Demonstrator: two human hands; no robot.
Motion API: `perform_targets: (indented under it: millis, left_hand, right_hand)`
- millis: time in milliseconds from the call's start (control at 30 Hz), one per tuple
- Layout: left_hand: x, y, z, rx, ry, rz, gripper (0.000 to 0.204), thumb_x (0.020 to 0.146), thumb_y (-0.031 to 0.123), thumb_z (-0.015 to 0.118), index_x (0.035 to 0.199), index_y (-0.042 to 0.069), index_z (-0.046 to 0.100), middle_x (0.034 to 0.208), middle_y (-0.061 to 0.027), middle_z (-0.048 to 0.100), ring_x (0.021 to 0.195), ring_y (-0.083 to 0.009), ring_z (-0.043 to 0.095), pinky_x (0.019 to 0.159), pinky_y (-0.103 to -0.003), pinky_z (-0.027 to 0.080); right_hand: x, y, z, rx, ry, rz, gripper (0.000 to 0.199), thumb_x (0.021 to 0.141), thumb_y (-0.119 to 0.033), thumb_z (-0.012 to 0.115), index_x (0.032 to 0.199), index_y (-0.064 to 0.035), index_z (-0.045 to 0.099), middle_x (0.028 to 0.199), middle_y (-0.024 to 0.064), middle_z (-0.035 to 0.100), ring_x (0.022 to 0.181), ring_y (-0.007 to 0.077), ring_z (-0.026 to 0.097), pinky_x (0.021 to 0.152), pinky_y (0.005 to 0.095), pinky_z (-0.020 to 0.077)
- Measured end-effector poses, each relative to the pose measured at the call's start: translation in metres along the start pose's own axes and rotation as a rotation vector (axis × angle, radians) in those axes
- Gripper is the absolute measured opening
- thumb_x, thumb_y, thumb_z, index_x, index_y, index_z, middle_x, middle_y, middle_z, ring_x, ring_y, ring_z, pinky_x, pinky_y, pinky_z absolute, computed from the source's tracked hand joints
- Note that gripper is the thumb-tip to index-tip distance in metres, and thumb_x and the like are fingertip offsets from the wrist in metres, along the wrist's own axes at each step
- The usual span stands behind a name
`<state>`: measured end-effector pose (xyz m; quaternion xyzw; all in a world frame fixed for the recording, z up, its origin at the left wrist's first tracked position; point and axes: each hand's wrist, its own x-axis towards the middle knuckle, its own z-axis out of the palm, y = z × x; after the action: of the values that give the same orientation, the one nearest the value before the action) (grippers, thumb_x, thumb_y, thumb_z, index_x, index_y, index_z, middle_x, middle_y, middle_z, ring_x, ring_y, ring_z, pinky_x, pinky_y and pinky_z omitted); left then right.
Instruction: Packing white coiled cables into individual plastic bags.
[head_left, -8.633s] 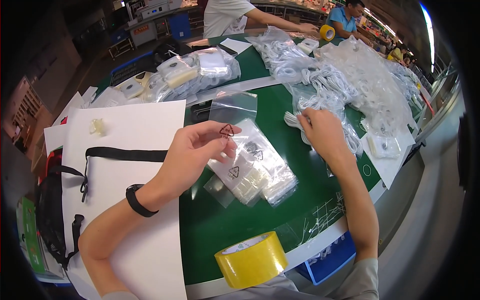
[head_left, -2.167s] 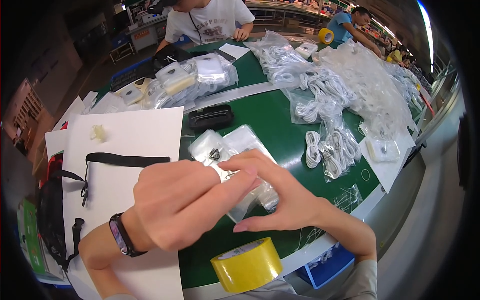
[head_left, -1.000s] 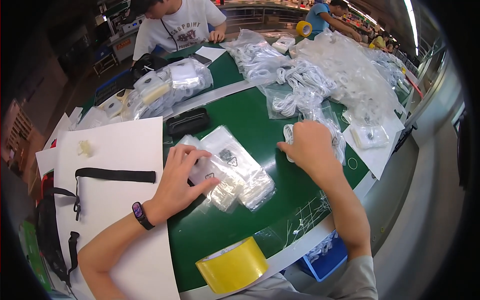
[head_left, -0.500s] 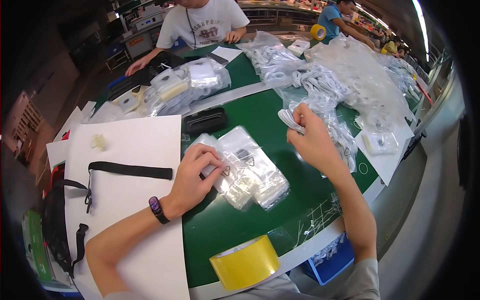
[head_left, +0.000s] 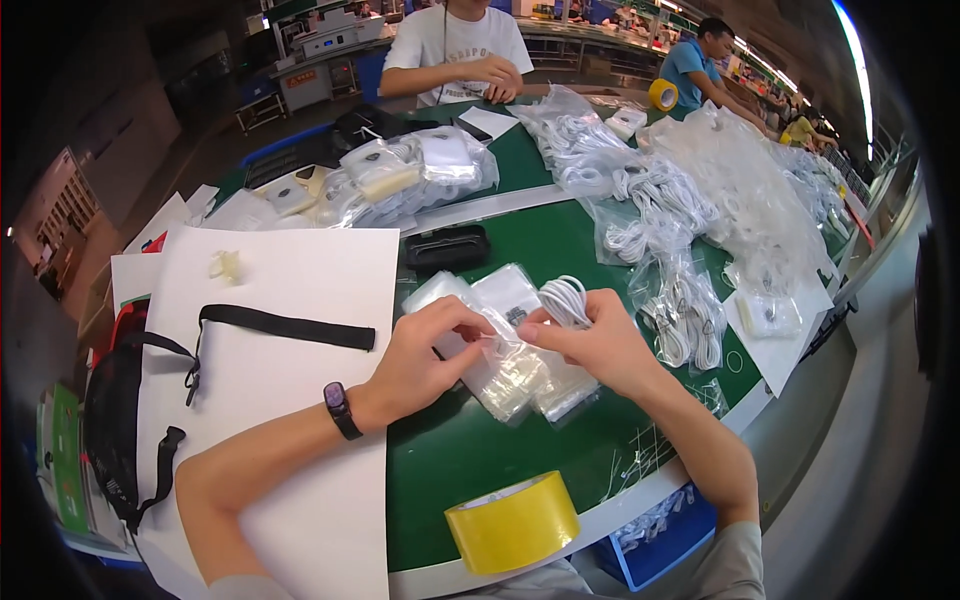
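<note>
A coiled white cable [head_left: 563, 300] is gripped in my right hand [head_left: 610, 345], its loops standing up above the fingers. My left hand [head_left: 435, 350], fingers drawn together, pinches the edge of a clear plastic bag [head_left: 510, 385] on top of a stack. The thumb and forefinger of my right hand are close to that same edge. Beneath and beside it lies another stack of clear bags [head_left: 508, 285] with dark printed marks, partly covered by my hands. Both stacks rest on the green tabletop [head_left: 430, 425].
Bagged white cables [head_left: 665, 205] and a heap of clear bags [head_left: 745, 190] lie right. A black case [head_left: 447, 247] sits behind my hands, yellow tape [head_left: 512, 525] in front. A white sheet [head_left: 290, 450] with a black strap [head_left: 285, 325] spreads left. Two co-workers are beyond.
My right hand has brought the coiled cable left and down from the cable pile to the bags. My left hand now pinches the bag's edge. The co-worker opposite has drawn their hands together.
</note>
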<state>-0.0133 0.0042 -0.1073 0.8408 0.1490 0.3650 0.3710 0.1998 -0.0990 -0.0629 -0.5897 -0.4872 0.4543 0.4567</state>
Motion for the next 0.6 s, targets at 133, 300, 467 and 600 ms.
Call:
perform_targets:
  millis: [133,300,467,600]
  left_hand:
    - [0.006,0.009,-0.007,-0.066,-0.112,-0.137,0.01,0.087,0.001,0.067,0.097,-0.002,0.068,0.091,-0.0064,0.067,0.085,-0.0142,0.064,0.077,-0.027,0.05]
    - [-0.003,0.012,-0.001,-0.467,-0.043,-0.487,0.013,0.098,0.013,0.064,0.098,0.0,0.066,0.075,-0.0011,0.065,0.062,-0.0061,0.056,0.058,-0.023,0.044]
    - [-0.005,0.02,0.005,-0.58,-0.028,-0.656,0.018,0.098,0.018,0.066,0.094,0.001,0.068,0.066,0.0028,0.063,0.053,-0.0007,0.043,0.049,-0.019,0.032]
    - [-0.007,0.023,0.006,-0.623,-0.059,-0.68,0.024,0.097,0.022,0.069,0.09,0.0,0.07,0.069,0.0033,0.064,0.06,0.0008,0.046,0.052,-0.019,0.032]
  right_hand:
    - [-0.008,-0.01,-0.001,-0.12,0.035,-0.087,0.031,0.082,-0.028,0.08,0.098,-0.0016,0.075,0.072,-0.0033,0.061,0.063,0.0021,0.049,0.057,0.0216,0.037]
    - [-0.011,-0.009,-0.003,-0.332,-0.146,-0.226,0.064,0.069,-0.031,0.091,0.124,-0.0082,0.066,0.076,-0.0013,0.062,0.063,0.0052,0.052,0.058,0.0225,0.0395]
    - [-0.019,-0.009,0.018,-0.718,-0.031,-0.37,0.077,0.063,-0.037,0.093,0.126,-0.0103,0.058,0.087,0.0136,0.07,0.074,0.0257,0.07,0.066,0.0337,0.0543]
    - [-0.014,0.003,0.025,-0.922,0.142,-0.644,0.054,0.07,-0.026,0.088,0.114,-0.0091,0.062,0.089,0.015,0.071,0.074,0.033,0.07,0.064,0.0364,0.0551]
